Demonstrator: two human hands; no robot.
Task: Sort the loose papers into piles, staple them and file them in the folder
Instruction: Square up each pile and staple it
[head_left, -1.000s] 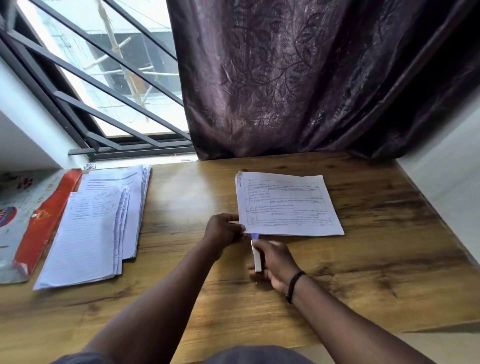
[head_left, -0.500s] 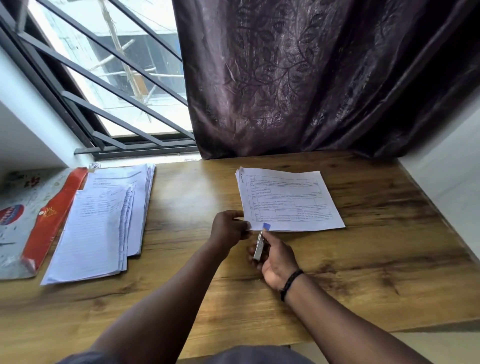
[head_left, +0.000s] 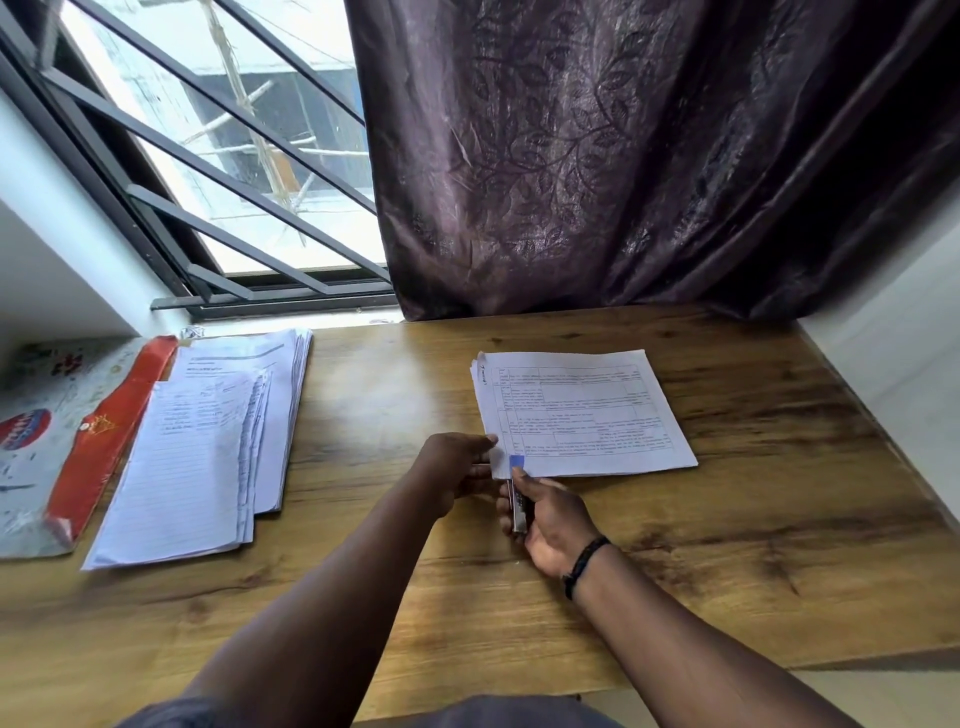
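As the stapler reaches the sheet corner, the moment reads like this:

Change: vs 1 s ago, the stapler (head_left: 518, 493) has gone from lying short of the paper to having its blue tip over the near-left corner of the printed stack (head_left: 584, 413); the tip now overlaps the sheet edge.
Meaning: judged, the stapling step is about to fire on this pile; no staple visible yet.
R hand: right hand (head_left: 553, 525) is wrapped round the stapler body, fingers curled on it, a dark band at the wrist.
L hand: left hand (head_left: 457, 467) pinches the same corner, thumb & fingertips on the paper edge, steadying it.
Stack pos: flat on the wooden table (head_left: 779, 545), center-right, below the curtain (head_left: 623, 156).
Other piles: 2 overlapping paper piles (head_left: 208, 447) at left, well apart from the hands; whether stapled, can't tell.
Folder: red-edged folder (head_left: 98, 441) at far left, just beside those piles, partly under them.
Left to do: judged, staple this pile, poss. the others, then file all in the folder.
Risk: sheets at the corner look slightly fanned; misaligned pgs could miss the staple.
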